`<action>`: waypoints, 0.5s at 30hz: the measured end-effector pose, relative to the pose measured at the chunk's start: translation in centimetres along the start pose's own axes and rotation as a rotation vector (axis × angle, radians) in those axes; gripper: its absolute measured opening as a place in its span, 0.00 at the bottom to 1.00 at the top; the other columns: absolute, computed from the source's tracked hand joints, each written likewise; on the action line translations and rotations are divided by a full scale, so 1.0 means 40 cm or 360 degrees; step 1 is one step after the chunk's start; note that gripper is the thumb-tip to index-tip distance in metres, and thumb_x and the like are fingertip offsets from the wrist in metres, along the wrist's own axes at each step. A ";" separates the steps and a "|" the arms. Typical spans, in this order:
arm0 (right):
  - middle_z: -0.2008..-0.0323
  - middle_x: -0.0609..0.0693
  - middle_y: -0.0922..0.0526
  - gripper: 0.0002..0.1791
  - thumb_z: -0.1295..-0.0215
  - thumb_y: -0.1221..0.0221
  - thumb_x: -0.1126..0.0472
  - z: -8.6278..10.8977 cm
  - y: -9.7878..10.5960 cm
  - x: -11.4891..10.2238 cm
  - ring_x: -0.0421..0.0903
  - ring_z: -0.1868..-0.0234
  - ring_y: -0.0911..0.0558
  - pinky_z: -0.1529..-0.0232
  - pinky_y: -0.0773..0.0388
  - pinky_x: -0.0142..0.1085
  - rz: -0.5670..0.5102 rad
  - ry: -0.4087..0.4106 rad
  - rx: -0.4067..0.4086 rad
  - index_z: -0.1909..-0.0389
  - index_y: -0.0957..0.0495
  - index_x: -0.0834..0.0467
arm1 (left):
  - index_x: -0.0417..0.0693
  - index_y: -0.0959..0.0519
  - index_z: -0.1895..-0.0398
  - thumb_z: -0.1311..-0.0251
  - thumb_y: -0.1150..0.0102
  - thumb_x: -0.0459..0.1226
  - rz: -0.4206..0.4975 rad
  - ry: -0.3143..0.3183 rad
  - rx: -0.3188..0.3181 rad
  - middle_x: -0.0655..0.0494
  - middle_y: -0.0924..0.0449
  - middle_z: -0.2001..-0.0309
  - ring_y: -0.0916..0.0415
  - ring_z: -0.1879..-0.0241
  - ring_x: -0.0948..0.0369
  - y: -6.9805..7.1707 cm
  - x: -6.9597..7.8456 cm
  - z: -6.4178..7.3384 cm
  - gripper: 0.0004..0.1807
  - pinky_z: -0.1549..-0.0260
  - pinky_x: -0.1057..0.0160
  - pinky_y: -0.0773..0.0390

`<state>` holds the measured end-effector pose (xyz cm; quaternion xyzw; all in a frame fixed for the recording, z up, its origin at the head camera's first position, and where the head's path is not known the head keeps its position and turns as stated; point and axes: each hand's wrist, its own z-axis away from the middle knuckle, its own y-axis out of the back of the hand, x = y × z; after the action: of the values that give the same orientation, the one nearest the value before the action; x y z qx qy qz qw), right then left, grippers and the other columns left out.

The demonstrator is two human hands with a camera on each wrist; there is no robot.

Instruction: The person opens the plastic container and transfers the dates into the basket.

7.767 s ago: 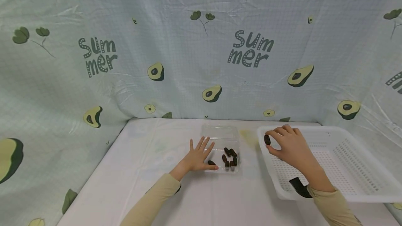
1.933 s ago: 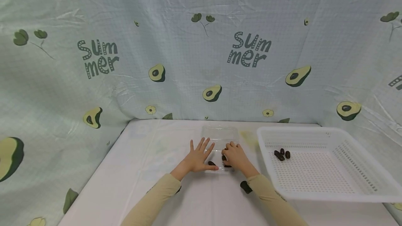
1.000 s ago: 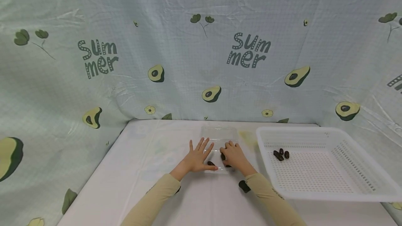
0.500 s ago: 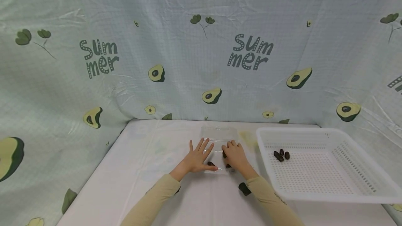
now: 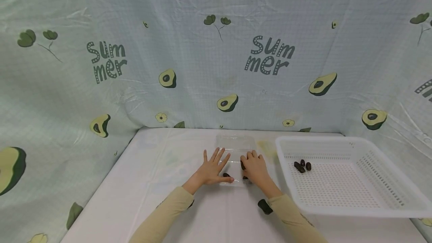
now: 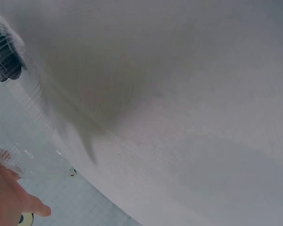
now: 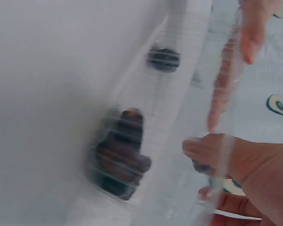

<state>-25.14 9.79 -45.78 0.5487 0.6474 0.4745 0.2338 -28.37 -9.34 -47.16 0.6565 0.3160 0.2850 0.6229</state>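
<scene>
A clear plastic box (image 5: 236,165) with its lid laid back stands mid-table. My left hand (image 5: 210,170) is spread over the box's left side, fingers straight and holding nothing. One dark, oblong date (image 5: 226,175) lies beside its thumb. At the box's right side, my right hand (image 5: 255,168) pinches a date (image 7: 201,167) between thumb and fingers. More dates (image 7: 120,157) are bunched in the box near that hand, blurred through the plastic in the right wrist view and mostly hidden under the hand in the head view.
To the right stands a white perforated plastic basket (image 5: 337,211) with three dates (image 5: 299,167) near its left side. A printed curtain (image 5: 195,48) hangs behind and around the white table (image 5: 162,160). A black wrist device (image 5: 264,206) shows under the right sleeve.
Earlier the right hand held a date over the basket's left edge; afterwards it was back in the box among the dates. Lately it has shifted slightly right. The left hand has stayed put.
</scene>
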 end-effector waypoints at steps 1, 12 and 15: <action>0.73 0.50 0.27 0.19 0.61 0.30 0.54 0.002 0.008 -0.001 0.47 0.67 0.30 0.72 0.34 0.38 0.0012 -0.0002 0.0013 0.69 0.26 0.55 | 0.53 0.57 0.30 0.50 0.60 0.69 0.0000 -0.0001 -0.0003 0.46 0.61 0.29 0.65 0.30 0.48 -0.001 0.000 -0.001 0.50 0.44 0.31 0.59; 0.75 0.49 0.30 0.22 0.65 0.28 0.52 0.026 0.124 0.002 0.46 0.71 0.32 0.74 0.37 0.36 0.0057 0.0084 0.0261 0.72 0.29 0.54 | 0.52 0.57 0.30 0.51 0.60 0.69 0.0009 -0.0005 -0.0011 0.45 0.61 0.29 0.64 0.30 0.47 -0.004 -0.002 -0.005 0.50 0.44 0.30 0.59; 0.75 0.49 0.30 0.22 0.66 0.27 0.53 0.029 0.161 0.006 0.46 0.70 0.32 0.74 0.36 0.36 0.0020 0.0106 0.0333 0.71 0.28 0.55 | 0.53 0.58 0.30 0.51 0.60 0.69 -0.0016 0.0009 -0.0024 0.46 0.62 0.29 0.64 0.30 0.47 -0.007 -0.002 -0.008 0.50 0.44 0.31 0.59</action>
<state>-21.13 10.09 -40.64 0.5583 0.6973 0.4237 0.1506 -28.67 -9.19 -47.42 0.6493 0.3189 0.2860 0.6284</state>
